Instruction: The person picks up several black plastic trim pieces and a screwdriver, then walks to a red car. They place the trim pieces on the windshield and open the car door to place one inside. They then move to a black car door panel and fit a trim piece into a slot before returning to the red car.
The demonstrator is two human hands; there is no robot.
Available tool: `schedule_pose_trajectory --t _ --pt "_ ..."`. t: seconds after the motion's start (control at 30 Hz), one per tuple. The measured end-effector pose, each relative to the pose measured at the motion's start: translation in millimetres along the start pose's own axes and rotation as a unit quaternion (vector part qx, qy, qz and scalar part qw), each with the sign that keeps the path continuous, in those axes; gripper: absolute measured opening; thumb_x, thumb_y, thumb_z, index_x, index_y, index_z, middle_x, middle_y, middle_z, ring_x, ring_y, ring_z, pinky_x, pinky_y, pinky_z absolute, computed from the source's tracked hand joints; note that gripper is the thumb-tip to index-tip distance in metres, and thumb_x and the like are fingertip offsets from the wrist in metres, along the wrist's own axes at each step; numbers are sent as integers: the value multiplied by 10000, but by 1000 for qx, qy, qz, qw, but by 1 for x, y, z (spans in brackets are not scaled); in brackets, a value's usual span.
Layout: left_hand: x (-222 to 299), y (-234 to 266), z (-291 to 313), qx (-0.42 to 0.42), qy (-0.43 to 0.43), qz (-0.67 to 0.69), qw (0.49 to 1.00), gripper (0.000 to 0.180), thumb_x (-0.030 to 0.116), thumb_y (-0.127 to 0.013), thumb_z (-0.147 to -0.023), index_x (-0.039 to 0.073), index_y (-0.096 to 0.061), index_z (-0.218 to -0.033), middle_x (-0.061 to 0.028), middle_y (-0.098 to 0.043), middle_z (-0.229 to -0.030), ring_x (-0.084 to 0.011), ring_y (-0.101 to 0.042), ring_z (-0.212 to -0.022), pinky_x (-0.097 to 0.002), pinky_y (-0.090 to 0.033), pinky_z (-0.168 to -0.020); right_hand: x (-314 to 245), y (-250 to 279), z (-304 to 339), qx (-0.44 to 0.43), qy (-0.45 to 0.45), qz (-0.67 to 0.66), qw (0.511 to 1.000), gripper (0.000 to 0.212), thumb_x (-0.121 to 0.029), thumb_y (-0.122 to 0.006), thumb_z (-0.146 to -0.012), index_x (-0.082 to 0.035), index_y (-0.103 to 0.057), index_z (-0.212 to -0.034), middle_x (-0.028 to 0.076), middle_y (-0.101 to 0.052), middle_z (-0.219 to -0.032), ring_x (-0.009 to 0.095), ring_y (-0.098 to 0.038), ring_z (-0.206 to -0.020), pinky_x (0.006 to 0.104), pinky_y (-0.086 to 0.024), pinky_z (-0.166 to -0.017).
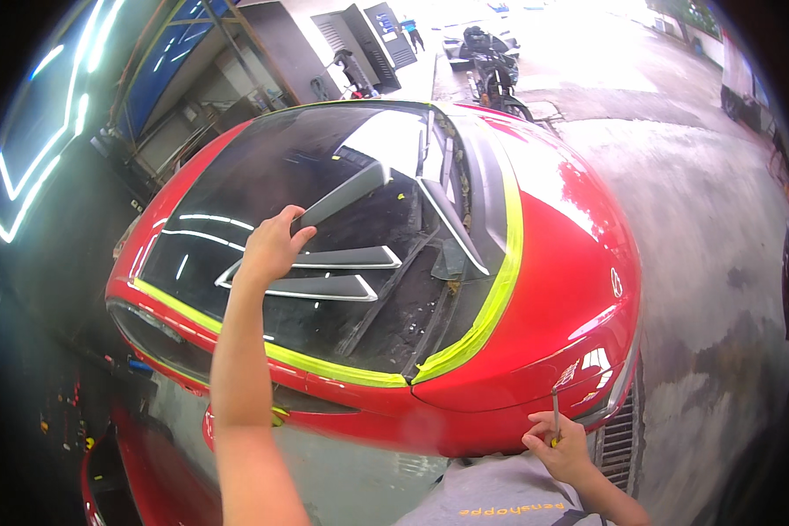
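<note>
My left hand point(273, 245) reaches over the car's windshield point(263, 167) and grips one end of a dark grey, tapering trim piece point(345, 195), which is raised at a slant above the glass. Below it, two similar grey trim pieces with white edges, an upper one point(346, 257) and a lower one point(320, 287), lie on the windshield. Another white-edged trim piece point(451, 223) rests farther right, near the base of the glass. Near the red hood's edge, my right hand point(563, 447) is closed around a slim tool point(555, 412) with a grey shaft pointing up and a yellow part at the fingers.
Yellow-green masking tape point(491, 320) borders the windshield beside the red hood point(557, 210). A red car door point(140, 465) stands at the lower left. Motorcycles point(493, 74) are parked beyond the car, and a floor grate point(618, 438) runs at the lower right.
</note>
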State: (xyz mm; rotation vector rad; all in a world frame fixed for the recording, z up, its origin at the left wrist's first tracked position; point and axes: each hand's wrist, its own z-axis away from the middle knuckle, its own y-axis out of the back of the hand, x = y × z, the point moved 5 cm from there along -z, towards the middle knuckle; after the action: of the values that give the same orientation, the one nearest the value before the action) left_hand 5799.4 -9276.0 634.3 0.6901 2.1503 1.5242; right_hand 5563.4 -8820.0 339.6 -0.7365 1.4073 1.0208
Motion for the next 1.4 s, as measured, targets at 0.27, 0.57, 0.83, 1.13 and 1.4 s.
schedule_pose_trajectory --t 0.27,0.57,0.83,1.13,1.4 --pt "-15 -107 -84 -139 -39 -204 968 388 362 -722 -963 247 -655 -1327 -40 -571 -1360 -304 -455 -1431 -840 -192 -1150 9 14 -2 59 -24 -22 998 373 -125 -833 -854 -32 -694 -1188 28 -764 -815 52 -498 -558 252 -432 -554" --pt "-38 -154 -111 -175 37 -188 966 433 394 -712 -971 316 -630 -1389 -44 -565 -1385 -330 -466 -1423 -811 -228 -1153 17 29 -7 139 -43 -13 989 359 -97 -825 -852 -31 -692 -1179 35 -766 -808 48 -506 -542 245 -413 -524" --pt "-43 -171 -110 -201 25 -131 970 468 372 -742 -955 266 -642 -1401 -73 -580 -1411 -334 -438 -1455 -774 -192 -1198 12 19 -20 129 -52 -18 990 364 -88 -825 -851 -23 -693 -1184 34 -764 -814 45 -506 -566 244 -420 -540" --pt "-33 -169 -110 -140 15 -120 983 600 387 -808 -889 231 -616 -1435 -83 -579 -1423 -321 -445 -1454 -703 -276 -1194 8 17 -28 113 -50 -1 992 362 -91 -827 -845 -28 -695 -1177 25 -759 -807 50 -495 -568 249 -419 -545" --pt "127 -203 -118 -103 26 192 976 479 420 -756 -911 99 -652 -1252 -205 -723 -1192 -392 -703 -1102 -487 -550 -941 13 21 -30 104 -57 -8 993 355 -92 -826 -847 -23 -697 -1170 24 -760 -811 48 -496 -568 242 -416 -543"
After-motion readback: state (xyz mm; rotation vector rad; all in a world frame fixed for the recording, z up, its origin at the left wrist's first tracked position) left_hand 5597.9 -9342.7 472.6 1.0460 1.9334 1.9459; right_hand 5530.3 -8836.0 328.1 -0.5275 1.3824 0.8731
